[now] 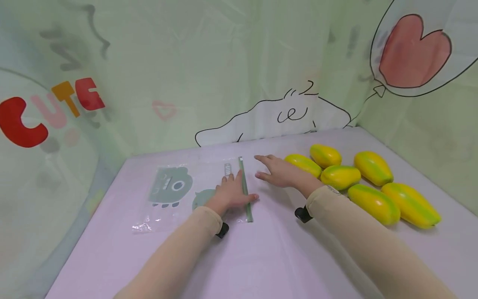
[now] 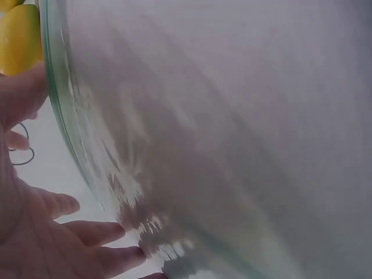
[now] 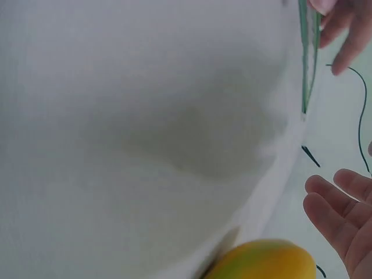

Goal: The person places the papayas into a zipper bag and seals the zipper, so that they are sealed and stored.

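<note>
A clear plastic zip bag with green cartoon prints lies flat on the table, its green zip strip on the right side. My left hand is over that side of the bag, fingers spread and thumb reaching past the strip. In the left wrist view the same hand has its fingertips at the clear plastic. My right hand hovers between the bag and several yellow-green papayas, holding nothing. Its fingers look extended in the right wrist view, above one papaya.
The papayas sit in a loose group on the right of the pale lilac table. Behind stands a pale green curtain with cartoon drawings, touching the table's back edge. Dark wrist cameras hang beneath both sleeves.
</note>
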{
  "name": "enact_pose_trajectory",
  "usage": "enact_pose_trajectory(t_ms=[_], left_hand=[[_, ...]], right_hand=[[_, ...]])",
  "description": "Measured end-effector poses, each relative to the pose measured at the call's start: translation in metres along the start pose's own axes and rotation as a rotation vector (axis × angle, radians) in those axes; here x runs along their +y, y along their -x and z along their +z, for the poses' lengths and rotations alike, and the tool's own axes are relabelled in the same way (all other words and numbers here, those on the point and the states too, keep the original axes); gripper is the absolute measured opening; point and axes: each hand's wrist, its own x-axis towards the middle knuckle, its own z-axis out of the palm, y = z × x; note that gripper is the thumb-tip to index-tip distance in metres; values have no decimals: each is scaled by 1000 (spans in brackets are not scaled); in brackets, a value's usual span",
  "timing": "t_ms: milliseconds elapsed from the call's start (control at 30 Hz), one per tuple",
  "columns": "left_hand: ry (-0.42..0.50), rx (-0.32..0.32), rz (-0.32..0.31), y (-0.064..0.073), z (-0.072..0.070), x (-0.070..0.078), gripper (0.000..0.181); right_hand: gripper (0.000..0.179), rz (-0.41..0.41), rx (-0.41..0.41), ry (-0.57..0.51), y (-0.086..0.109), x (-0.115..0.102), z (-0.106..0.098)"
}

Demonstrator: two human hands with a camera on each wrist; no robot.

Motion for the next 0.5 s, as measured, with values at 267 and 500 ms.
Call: enact_pose_trajectory(t_ms=[267, 500], left_hand=[[52, -17, 1, -2, -3, -2, 90], [128, -39, 17, 0, -9, -8, 85]], right_hand=[[71, 19, -95, 29, -8, -6, 15], [59, -53, -161, 79, -16, -14, 28]])
